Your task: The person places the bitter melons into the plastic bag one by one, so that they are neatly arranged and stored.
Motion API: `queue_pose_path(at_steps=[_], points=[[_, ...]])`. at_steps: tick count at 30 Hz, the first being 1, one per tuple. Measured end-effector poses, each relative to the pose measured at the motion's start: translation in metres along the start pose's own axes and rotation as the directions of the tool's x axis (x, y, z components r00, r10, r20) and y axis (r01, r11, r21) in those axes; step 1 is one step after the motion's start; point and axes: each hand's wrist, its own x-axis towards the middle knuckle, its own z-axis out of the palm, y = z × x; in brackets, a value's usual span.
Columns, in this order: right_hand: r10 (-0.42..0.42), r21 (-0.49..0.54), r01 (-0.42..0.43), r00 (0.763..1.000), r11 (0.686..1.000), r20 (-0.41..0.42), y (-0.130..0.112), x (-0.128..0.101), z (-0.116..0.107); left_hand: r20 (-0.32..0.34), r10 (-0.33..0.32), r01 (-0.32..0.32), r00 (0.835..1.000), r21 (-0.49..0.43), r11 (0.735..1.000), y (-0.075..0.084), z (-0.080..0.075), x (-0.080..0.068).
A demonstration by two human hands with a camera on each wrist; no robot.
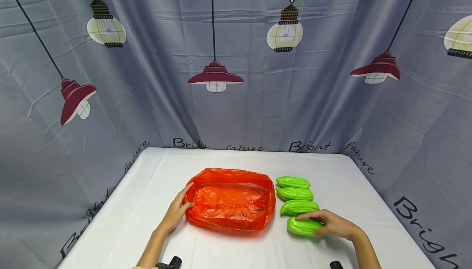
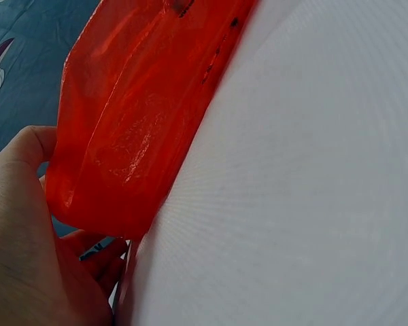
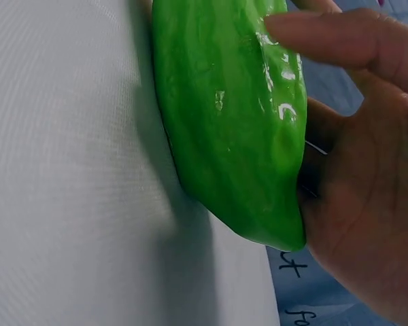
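Observation:
A red plastic bag (image 1: 228, 201) lies spread with its mouth open on the white table. My left hand (image 1: 176, 213) holds its left edge, thumb on one side and fingers on the other; in the left wrist view the red film (image 2: 143, 122) fills the space between them. My right hand (image 1: 337, 224) grips the nearest of several glossy green ridged bitter melons, with fingers over the far side and the thumb on the near side. That bitter melon (image 3: 231, 129) is close against the tabletop in the right wrist view. Its far end is out of that frame.
Three more bitter melons, the closest of them a curved one (image 1: 299, 207), lie in a column right of the bag, running toward the back. A grey-blue curtain (image 1: 236, 113) printed with lamps and lettering surrounds the white table (image 1: 155, 175) at the back and sides.

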Motion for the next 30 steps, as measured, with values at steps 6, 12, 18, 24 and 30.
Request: queue_pose_path(at_steps=[6,12,18,24,30], points=[[0.019,-0.042,-0.019,1.000,0.999,-0.008,-0.0023,0.0008,0.0003,-0.003,0.006,-0.006,1.000,0.006,1.000,0.0007,-0.0003,0.0001],[0.084,-0.063,-0.085,0.996,0.994,-0.014,-0.0044,0.0004,0.0000,-0.002,0.019,-0.019,1.000,0.030,0.999,-0.0001,0.0002,-0.0005],[0.124,-0.074,-0.126,0.992,0.989,-0.023,-0.0041,0.0011,-0.0002,-0.008,0.023,-0.023,1.000,0.055,0.998,-0.0009,0.0010,-0.0022],[0.145,-0.101,-0.149,0.989,0.984,-0.042,-0.0036,0.0019,0.0025,-0.004,0.016,-0.015,1.000,0.055,0.998,-0.0003,0.0010,-0.0027],[0.205,-0.096,-0.211,0.977,0.973,-0.062,-0.0047,0.0020,0.0032,-0.011,0.036,-0.035,0.999,0.061,0.997,0.0000,0.0007,-0.0016]])
